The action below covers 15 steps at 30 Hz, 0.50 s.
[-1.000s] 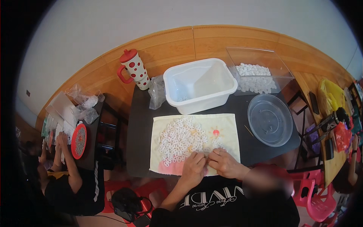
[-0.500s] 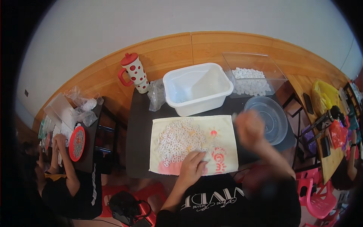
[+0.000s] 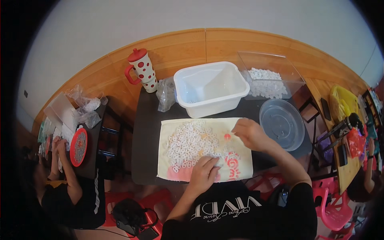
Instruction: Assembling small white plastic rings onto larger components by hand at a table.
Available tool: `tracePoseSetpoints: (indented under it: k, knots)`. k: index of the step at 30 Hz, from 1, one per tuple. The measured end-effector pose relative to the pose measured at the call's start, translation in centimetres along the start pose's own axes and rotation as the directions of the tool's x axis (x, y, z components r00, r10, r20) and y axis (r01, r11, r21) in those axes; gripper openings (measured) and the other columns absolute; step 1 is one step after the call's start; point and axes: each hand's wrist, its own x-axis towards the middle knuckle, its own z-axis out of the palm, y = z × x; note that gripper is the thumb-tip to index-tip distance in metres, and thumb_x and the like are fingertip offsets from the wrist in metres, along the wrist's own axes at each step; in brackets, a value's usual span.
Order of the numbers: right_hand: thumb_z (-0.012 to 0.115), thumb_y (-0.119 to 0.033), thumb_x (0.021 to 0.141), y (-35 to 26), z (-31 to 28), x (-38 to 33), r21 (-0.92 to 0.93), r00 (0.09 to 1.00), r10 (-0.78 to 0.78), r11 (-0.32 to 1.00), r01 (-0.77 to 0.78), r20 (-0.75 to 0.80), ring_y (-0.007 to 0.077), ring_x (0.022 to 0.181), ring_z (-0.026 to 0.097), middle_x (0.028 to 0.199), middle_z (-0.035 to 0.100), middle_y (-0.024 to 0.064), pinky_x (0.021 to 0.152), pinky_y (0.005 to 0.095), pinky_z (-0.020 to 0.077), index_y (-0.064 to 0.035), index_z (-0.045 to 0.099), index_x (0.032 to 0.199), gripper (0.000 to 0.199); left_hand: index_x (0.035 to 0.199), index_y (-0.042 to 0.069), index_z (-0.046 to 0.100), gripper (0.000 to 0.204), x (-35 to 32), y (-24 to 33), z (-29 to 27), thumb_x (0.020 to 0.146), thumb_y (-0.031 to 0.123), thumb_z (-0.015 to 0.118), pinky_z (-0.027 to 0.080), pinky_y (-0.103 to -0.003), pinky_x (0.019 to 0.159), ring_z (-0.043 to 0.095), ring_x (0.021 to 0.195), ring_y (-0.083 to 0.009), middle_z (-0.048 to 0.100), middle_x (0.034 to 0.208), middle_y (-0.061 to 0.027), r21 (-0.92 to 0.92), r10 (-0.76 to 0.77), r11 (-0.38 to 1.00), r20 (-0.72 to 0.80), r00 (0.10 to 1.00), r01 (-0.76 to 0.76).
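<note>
A pale cloth (image 3: 240, 170) with a pink printed edge lies on the dark table (image 3: 146, 140) in front of me. A heap of small white rings (image 3: 190, 142) covers its left half. My left hand (image 3: 204, 174) rests on the cloth's near edge, fingertips among the rings. My right hand (image 3: 250, 134) hovers over the cloth's far right corner with fingers curled; whether it holds a ring I cannot tell. Behind the cloth stands an empty white plastic tub (image 3: 210, 88).
A clear box (image 3: 280, 66) with white pieces stands at the back right, a clear round lid (image 3: 282, 124) to the right, a red-dotted jug (image 3: 142, 70) and a plastic bag (image 3: 165, 94) at the back left. Another person (image 3: 68, 188) works at a side table on the left. Red stools stand below.
My right hand left the cloth's near edge, swung out towards the round lid, and has come back over the cloth's far right corner. The left hand stayed put.
</note>
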Motion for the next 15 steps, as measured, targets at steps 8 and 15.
tracePoseSetpoints:
  k: [8, 15]
  knots:
    - [0.071, -0.007, 0.075, -0.8, 2.1, -1.1, -0.117, 0.983, 0.084, 0.991, -0.065, 0.163, 0.0303, 0.093, 0.058, 0.093, 0.059, 0.0103, 0.079, 0.0416, 0.0466, -0.0069, 0.068, 0.089, 0.014, 0.108, -0.004, 0.066, 0.031, 0.3, 0.1, 0.3, 0.078, -0.001, 0.072, 0.053, -0.037, 0.072, 0.063, 0.085, -0.0332, 0.063, 0.097, -0.017, 0.043, 0.03, 0.999, -0.03, 0.999, -0.028]
    - [0.073, -0.006, 0.074, -1.8, 2.6, -2.8, 0.031, 0.999, 0.046, 0.998, -0.047, 0.027, 0.0314, 0.087, 0.06, 0.09, 0.06, 0.0112, 0.073, 0.0409, 0.0492, -0.0048, 0.066, 0.084, 0.012, 0.108, -0.004, 0.065, 0.028, 0.2, 0.3, 0.1, 0.08, 0.002, 0.07, 0.051, -0.04, 0.073, 0.061, 0.086, -0.0356, 0.062, 0.096, -0.0175, -0.011, -0.003, 1.0, -0.017, 1.0, 0.003]
